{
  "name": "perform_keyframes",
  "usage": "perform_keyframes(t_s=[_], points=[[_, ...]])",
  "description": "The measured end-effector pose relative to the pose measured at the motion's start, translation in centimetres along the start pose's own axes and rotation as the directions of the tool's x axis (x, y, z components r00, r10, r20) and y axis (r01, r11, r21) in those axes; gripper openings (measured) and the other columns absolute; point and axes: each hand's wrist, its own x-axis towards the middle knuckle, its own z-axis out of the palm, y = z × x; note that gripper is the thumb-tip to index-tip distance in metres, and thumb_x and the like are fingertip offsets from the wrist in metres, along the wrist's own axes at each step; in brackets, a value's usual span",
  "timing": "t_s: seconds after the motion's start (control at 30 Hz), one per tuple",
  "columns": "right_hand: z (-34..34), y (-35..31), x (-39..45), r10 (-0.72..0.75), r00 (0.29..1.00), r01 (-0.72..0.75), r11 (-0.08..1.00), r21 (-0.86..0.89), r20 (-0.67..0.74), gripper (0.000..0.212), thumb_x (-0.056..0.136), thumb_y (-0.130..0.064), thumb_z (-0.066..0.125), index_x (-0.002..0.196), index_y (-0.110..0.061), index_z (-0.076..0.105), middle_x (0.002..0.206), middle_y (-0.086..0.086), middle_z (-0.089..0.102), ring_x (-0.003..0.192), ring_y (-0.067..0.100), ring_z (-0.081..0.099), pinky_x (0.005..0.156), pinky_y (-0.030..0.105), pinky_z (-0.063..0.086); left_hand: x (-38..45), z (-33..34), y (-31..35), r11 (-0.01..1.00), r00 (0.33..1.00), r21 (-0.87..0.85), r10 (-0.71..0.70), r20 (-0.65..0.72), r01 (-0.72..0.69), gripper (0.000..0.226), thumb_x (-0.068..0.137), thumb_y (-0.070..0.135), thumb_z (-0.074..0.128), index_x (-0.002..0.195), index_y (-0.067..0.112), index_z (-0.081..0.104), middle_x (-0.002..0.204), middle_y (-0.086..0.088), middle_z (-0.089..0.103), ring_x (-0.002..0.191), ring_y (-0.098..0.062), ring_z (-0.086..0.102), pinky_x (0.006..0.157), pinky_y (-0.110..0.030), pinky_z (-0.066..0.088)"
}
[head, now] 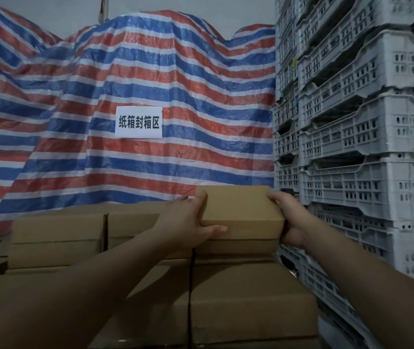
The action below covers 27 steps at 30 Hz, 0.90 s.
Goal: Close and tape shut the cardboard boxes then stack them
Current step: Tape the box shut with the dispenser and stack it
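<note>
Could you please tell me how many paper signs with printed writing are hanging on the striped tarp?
1. The white sign hangs on the striped tarp, left of the crate stack; folds could hide others.

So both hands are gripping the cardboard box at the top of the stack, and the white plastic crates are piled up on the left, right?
Not quite: the head view shows the white plastic crates piled on the right, not the left. The rest holds: left hand and right hand grip the top cardboard box.

Striped tarp (125, 79) (paper sign (139, 122)) — white crates (367, 137).
</note>
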Motion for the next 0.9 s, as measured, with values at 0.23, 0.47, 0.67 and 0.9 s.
perform_keyframes(t_s=[0.23, 0.47, 0.67, 0.9], points=[[0.6, 2.9, 1.1, -0.068, 0.998, 0.068, 0.998, 0.003, -0.018, 0.044, 0.097, -0.044, 0.055, 0.073, -0.02, 0.083, 0.078, 0.007, 0.077, 0.069, 0.025, 0.074, 0.06, 0.038, 0.061, 0.8, 1.4, -0.3, 0.997, 0.999, 0.069, -0.041, -0.012, 0.041, 0.072, 0.082, 0.075, 0.049, 0.138, 0.03, 0.043, 0.136, 0.005, 0.048, 0.117, -0.018, 0.047, 0.102, -0.041, 0.039], [0.6, 4.5, 1.0, -0.094, 0.994, 0.096, 0.995, 0.039, -0.054, 0.047, 0.099, -0.058, 0.049, 0.116, -0.019, 0.068, 0.103, 0.01, 0.076, 0.091, 0.027, 0.074, 0.072, 0.04, 0.059, 0.5, 2.5, 0.0, 0.969, 0.997, 0.241, -0.034, -0.075, 0.051, 0.061, 0.091, 0.064, 0.048, 0.139, 0.026, 0.042, 0.142, -0.002, 0.049, 0.131, -0.026, 0.042, 0.11, -0.044, 0.027], [1.5, 4.0, -0.6, -0.061, 0.996, 0.05, 0.986, -0.162, -0.064, 0.073, 0.098, -0.068, 0.037, 0.152, -0.019, 0.042, 0.145, 0.013, 0.053, 0.121, 0.029, 0.058, 0.099, 0.044, 0.049, 0.1, 0.7, 1.7, 0.969, 0.996, 0.247, 0.006, -0.09, 0.017, 0.04, 0.097, 0.047, 0.05, 0.127, 0.02, 0.048, 0.125, -0.003, 0.055, 0.113, -0.023, 0.051, 0.095, -0.038, 0.041], [2.9, 2.4, -4.5, -0.528, 0.845, 0.285, 0.58, -0.763, -0.086, 0.053, 0.103, -0.039, 0.045, 0.147, -0.009, 0.044, 0.146, 0.012, 0.049, 0.129, 0.028, 0.049, 0.102, 0.04, 0.043, -2.7, -5.0, 2.4, 0.986, 0.991, 0.169, 0.027, -0.129, -0.005, 0.019, 0.104, 0.024, 0.044, 0.096, 0.016, 0.059, 0.078, 0.003, 0.053, 0.073, -0.016, 0.056, 0.065, -0.03, 0.048]])
